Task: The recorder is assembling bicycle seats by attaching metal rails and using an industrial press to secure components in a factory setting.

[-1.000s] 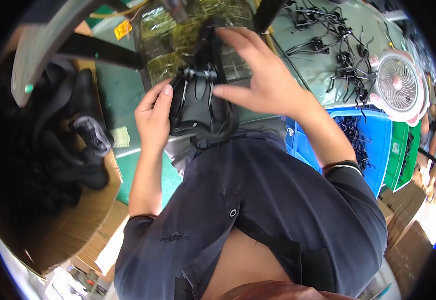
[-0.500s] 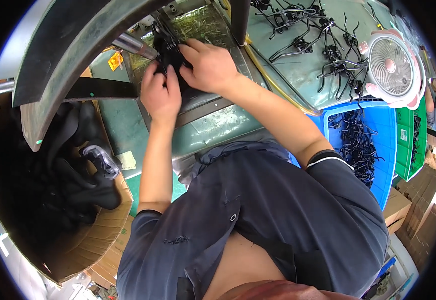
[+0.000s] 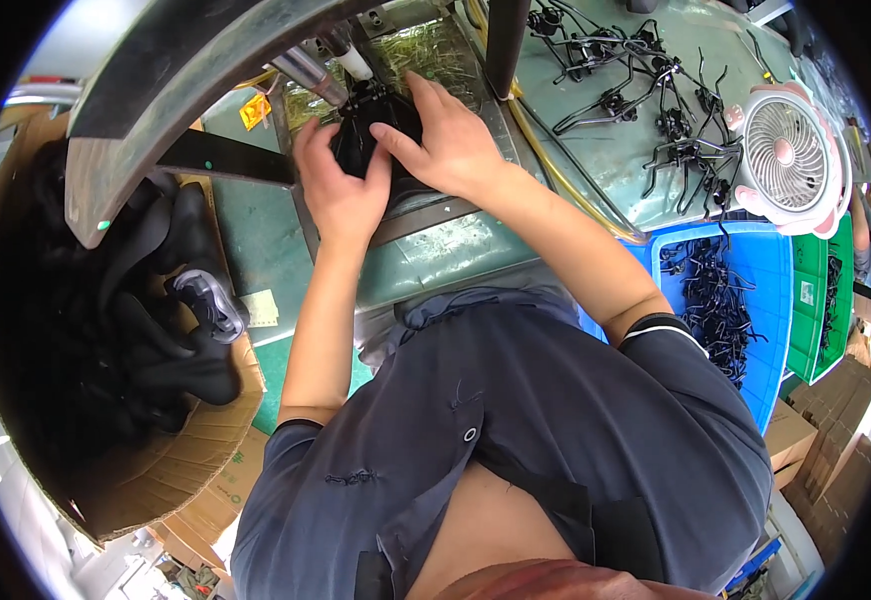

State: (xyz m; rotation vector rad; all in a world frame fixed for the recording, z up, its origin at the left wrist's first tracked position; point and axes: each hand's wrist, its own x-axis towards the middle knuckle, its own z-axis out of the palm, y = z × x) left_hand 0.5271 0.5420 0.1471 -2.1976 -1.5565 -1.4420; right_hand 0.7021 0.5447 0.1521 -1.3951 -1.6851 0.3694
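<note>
A black piece that looks like a bicycle saddle (image 3: 361, 140) lies on the plate of a machine, under its metal rods. Dark metal parts show at its far end. My left hand (image 3: 344, 190) curves round its left side, fingers bent and thumb on the near part. From the right, my right hand (image 3: 451, 145) holds its other side, thumb laid across the top and fingers stretched along the edge. The fingertips are partly hidden. A slanted steel rod (image 3: 311, 75) and a white-ended rod (image 3: 351, 58) reach close to the piece.
A heavy curved machine arm (image 3: 156, 110) overhangs at left. Below it stands a cardboard box (image 3: 201, 455) of black saddle-like pieces. Black bent-wire frames (image 3: 671, 120) lie at right, near a fan (image 3: 784, 150); a blue bin (image 3: 771, 300) and a green bin (image 3: 811, 270) hold more metal parts.
The view has shifted slightly, moving the scene rightward. My fingers have spread further along the black piece's sides, and the white-ended rod shows more plainly above it.
</note>
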